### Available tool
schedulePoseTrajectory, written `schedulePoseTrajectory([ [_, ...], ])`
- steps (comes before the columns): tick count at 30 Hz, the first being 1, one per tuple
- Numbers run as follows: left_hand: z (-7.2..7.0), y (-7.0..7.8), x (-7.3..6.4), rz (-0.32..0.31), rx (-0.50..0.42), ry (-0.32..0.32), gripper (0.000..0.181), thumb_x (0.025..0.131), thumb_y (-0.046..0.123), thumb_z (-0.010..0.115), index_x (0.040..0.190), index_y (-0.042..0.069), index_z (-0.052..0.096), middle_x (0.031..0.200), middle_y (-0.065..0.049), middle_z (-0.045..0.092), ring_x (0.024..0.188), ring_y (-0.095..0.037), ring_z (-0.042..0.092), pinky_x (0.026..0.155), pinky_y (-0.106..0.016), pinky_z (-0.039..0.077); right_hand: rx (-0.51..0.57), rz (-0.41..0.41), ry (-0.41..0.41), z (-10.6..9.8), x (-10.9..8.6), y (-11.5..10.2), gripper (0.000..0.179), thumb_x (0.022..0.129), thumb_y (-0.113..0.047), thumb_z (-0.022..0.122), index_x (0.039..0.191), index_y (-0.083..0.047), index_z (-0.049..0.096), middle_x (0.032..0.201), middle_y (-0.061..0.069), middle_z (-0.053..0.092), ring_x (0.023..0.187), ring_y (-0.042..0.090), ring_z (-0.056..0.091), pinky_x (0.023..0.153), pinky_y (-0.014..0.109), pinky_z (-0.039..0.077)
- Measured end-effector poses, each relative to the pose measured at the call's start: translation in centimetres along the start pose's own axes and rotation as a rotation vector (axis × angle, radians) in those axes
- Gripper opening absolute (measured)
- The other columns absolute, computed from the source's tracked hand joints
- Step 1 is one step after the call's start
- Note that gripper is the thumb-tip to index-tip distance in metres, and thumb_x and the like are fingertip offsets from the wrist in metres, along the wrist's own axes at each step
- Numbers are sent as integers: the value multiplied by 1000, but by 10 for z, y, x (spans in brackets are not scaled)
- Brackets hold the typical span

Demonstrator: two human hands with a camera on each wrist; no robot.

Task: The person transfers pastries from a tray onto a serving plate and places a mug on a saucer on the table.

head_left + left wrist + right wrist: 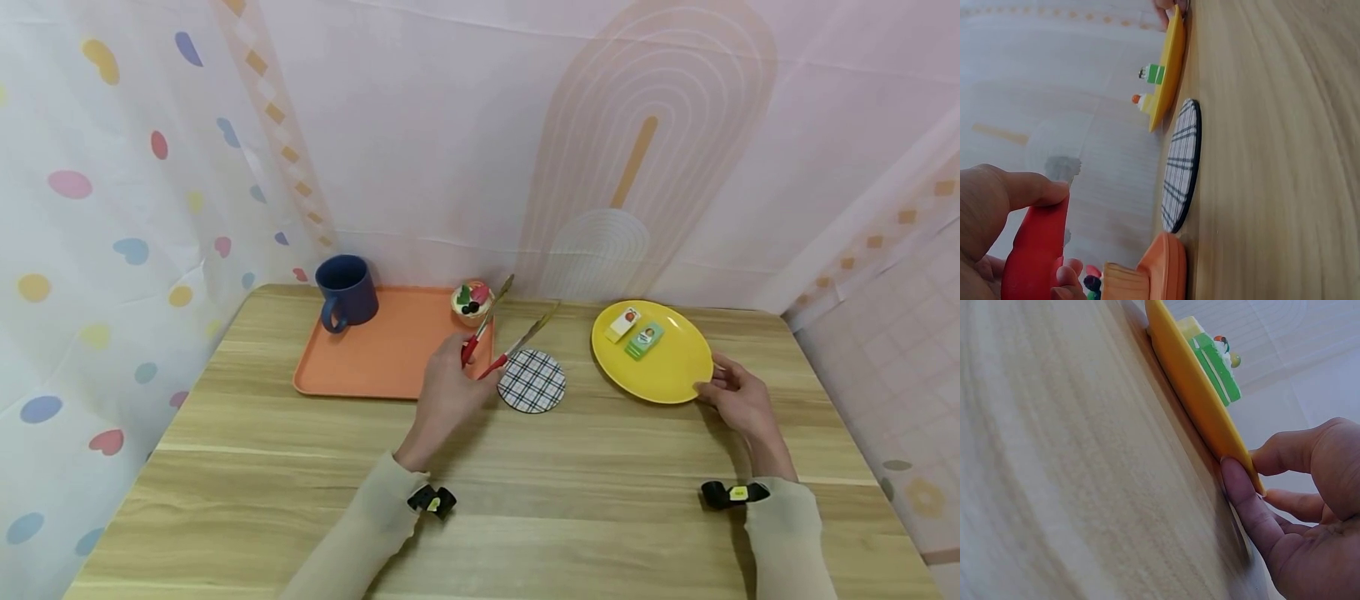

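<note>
My left hand [448, 382] holds a pair of tongs with red handles [1036, 253], their two metal arms [534, 329] spread apart with nothing between the tips. One arm reaches beside a cupcake [471, 310] topped with cream and berries, at the right end of the orange tray [375, 354]. My right hand [741, 402] pinches the right rim of a yellow plate [667, 385]; in the right wrist view the fingers lie on both sides of the rim [1249, 465]. On that plate sit a yellow toy cake slice [622, 325] and a green one [644, 341].
A dark blue mug [352, 292] stands at the tray's back left corner. Between tray and plate lies a round plaid coaster [532, 387], partly under the tongs in the head view. A patterned curtain [435, 150] hangs behind the wooden table [570, 508].
</note>
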State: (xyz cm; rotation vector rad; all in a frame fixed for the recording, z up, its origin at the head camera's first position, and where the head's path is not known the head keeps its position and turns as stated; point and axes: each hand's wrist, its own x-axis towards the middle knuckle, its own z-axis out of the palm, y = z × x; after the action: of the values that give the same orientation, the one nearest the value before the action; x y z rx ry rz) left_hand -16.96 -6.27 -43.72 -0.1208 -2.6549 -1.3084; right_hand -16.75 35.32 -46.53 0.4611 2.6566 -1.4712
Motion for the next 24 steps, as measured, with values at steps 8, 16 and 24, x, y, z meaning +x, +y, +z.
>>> schedulePoseTrajectory([
  [8, -10, -7, 3, -30, -18, 9, 53, 81, 29, 85, 119, 2, 59, 99, -17, 62, 77, -24, 49, 59, -32, 37, 4, -9, 1, 1, 1, 1, 71, 101, -15, 63, 161, -1, 27, 145, 23, 48, 94, -6, 50, 77, 11, 53],
  [16, -19, -13, 5, -49, -2, 23, 56, 82, 26, 85, 125, 1, 59, 100, -17, 64, 72, -24, 49, 60, -32, 38, 16, -11, 3, 0, 0, 3, 72, 100, -14, 64, 161, -1, 27, 145, 24, 48, 92, -9, 51, 77, 12, 54],
  [24, -25, -19, 9, -68, 24, 38, 62, 82, 26, 87, 131, 1, 58, 100, -18, 63, 75, -25, 48, 60, -32, 37, 9, -7, 4, 0, 0, 0, 72, 100, -13, 63, 160, -1, 27, 145, 24, 48, 94, -7, 51, 77, 11, 53],
])
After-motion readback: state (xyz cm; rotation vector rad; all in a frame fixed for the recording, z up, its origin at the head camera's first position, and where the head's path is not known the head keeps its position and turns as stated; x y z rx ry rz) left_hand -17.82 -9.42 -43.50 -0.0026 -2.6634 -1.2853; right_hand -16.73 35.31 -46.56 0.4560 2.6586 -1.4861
